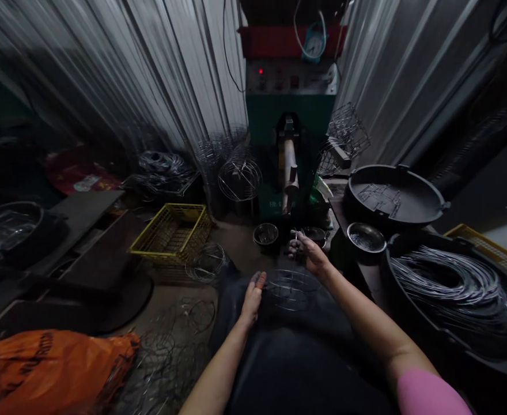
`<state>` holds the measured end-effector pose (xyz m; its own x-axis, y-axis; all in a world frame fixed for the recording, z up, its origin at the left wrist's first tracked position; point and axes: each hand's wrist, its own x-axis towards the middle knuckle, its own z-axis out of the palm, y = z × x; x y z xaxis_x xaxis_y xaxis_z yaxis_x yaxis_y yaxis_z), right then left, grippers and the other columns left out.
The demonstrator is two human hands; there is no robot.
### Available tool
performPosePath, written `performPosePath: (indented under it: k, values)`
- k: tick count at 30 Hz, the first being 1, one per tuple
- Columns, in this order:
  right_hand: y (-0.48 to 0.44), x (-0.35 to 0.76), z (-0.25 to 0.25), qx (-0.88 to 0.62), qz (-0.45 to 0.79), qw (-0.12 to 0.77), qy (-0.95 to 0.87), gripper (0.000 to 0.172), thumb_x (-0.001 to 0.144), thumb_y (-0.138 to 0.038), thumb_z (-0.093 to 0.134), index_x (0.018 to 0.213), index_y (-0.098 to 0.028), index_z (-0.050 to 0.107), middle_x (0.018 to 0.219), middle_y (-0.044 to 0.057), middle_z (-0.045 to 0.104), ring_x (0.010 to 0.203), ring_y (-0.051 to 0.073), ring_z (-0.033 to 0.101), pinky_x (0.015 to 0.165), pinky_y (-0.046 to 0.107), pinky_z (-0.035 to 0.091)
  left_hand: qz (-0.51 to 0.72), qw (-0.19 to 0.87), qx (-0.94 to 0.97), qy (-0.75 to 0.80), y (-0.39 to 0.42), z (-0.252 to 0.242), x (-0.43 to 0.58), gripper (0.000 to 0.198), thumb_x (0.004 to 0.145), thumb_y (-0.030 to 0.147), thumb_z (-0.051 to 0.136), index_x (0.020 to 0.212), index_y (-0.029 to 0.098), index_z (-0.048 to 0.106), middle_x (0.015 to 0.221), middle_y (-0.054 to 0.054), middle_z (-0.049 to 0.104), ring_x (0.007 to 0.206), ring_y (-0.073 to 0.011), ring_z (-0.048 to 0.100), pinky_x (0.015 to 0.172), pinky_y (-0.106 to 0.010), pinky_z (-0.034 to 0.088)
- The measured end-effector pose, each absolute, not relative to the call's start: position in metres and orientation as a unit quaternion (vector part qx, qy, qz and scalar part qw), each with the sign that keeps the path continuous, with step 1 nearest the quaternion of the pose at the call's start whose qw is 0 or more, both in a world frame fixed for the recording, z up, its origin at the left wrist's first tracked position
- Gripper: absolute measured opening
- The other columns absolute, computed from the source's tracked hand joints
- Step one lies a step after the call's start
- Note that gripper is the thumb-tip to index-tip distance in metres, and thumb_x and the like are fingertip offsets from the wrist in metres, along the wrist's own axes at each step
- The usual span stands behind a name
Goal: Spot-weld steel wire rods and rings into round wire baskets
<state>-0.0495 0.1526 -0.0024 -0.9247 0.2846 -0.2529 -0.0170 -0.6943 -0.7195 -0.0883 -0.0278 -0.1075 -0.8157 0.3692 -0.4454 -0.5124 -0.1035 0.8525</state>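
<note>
A round wire frame (291, 288) of thin rings rests on my dark-clothed lap. My left hand (252, 298) lies against its left side, fingers curled on the rim. My right hand (306, 251) is raised at the frame's far right edge, fingers pinched on a thin upright wire piece (296, 236). Straight ahead stands a green welding machine (288, 124) with a vertical electrode arm (290, 167).
Small dark bowls (265, 235) sit on the floor before the machine. At the right a black tub holds cut wires (454, 276), behind it a black pan (392, 196). A yellow crate (173, 230), wire rings (205, 262) and an orange bag (50, 363) lie to the left.
</note>
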Motion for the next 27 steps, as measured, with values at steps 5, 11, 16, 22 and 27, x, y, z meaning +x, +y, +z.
performPosePath:
  k: [5, 11, 16, 22, 27]
  values:
    - [0.150, -0.045, -0.015, -0.201, 0.907, 0.011, -0.370, 0.032, 0.077, -0.053, 0.046, 0.083, -0.022, 0.048, 0.055, -0.005, 0.042, 0.045, 0.008, 0.038, 0.039, 0.017, 0.029, 0.700, 0.331, -0.073, 0.629, -0.027, -0.104, -0.083, 0.040, 0.060, 0.032, 0.069, 0.098, 0.021, 0.059, 0.098, -0.008, 0.062, 0.090, -0.0213, 0.057, 0.075, -0.029, 0.041]
    - [0.147, -0.046, -0.021, -0.242, 0.868, -0.004, -0.433, 0.040, 0.076, -0.057, 0.042, 0.098, -0.025, 0.048, 0.049, -0.008, 0.036, 0.036, 0.005, 0.025, 0.034, 0.016, 0.019, 0.681, 0.362, -0.105, 0.627, -0.025, -0.114, -0.085, 0.035, 0.059, 0.018, 0.065, 0.093, 0.018, 0.060, 0.082, -0.007, 0.063, 0.081, -0.0204, 0.057, 0.073, -0.028, 0.040]
    - [0.144, -0.050, -0.025, -0.248, 0.861, -0.021, -0.443, 0.046, 0.074, -0.057, 0.045, 0.106, -0.024, 0.046, 0.045, -0.010, 0.033, 0.032, 0.004, 0.024, 0.032, 0.014, 0.017, 0.637, 0.377, -0.098, 0.665, -0.026, -0.112, -0.082, 0.050, 0.064, 0.018, 0.059, 0.113, 0.017, 0.050, 0.086, -0.007, 0.063, 0.076, -0.0187, 0.058, 0.068, -0.027, 0.042]
    - [0.135, -0.042, -0.010, -0.253, 0.791, 0.104, -0.547, 0.048, 0.069, -0.052, 0.056, 0.104, -0.020, 0.047, 0.046, -0.010, 0.040, 0.033, 0.006, 0.036, 0.033, 0.019, 0.036, 0.585, 0.419, -0.023, 0.694, -0.042, -0.100, -0.091, 0.069, 0.073, 0.042, 0.053, 0.131, 0.015, 0.028, 0.110, -0.012, 0.058, 0.092, -0.0203, 0.057, 0.074, -0.029, 0.044]
    - [0.137, -0.015, 0.014, -0.121, 0.774, 0.041, -0.620, 0.041, 0.075, -0.048, 0.052, 0.104, -0.018, 0.050, 0.041, -0.010, 0.038, 0.027, 0.005, 0.032, 0.028, 0.017, 0.027, 0.510, 0.172, 0.170, 0.826, -0.044, -0.047, -0.137, 0.067, 0.073, 0.050, 0.050, 0.126, 0.011, 0.038, 0.114, -0.015, 0.055, 0.108, -0.0234, 0.048, 0.091, -0.033, 0.036]
